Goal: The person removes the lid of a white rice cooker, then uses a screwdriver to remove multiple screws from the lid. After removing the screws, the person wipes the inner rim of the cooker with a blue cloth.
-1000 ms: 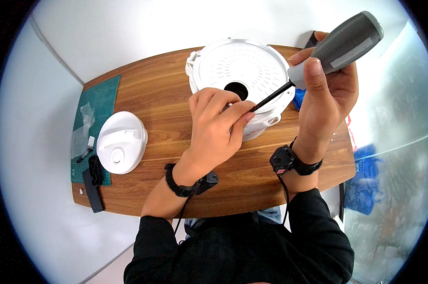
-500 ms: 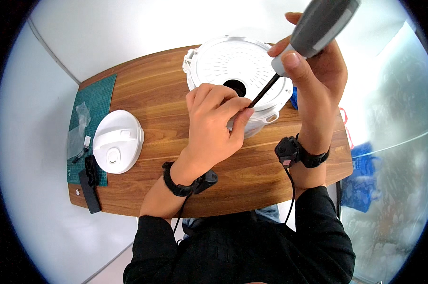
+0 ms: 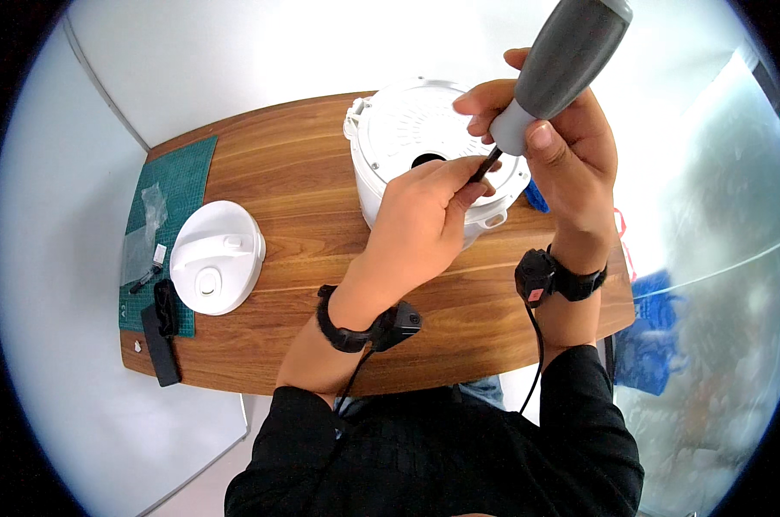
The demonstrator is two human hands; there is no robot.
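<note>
Grey-handled and tilted, the screwdriver (image 3: 571, 60) is gripped over the white appliance (image 3: 407, 127) by the right hand (image 3: 582, 168), while its shaft (image 3: 486, 165) is pinched between the left hand's (image 3: 420, 211) thumb and fingers, seemingly for steadier aim.

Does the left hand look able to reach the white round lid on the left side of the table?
Probably yes: only wooden tabletop shows between the left hand and the white round lid. Yet that hand pinches the screwdriver shaft, so it would likely need to let go first.
</note>
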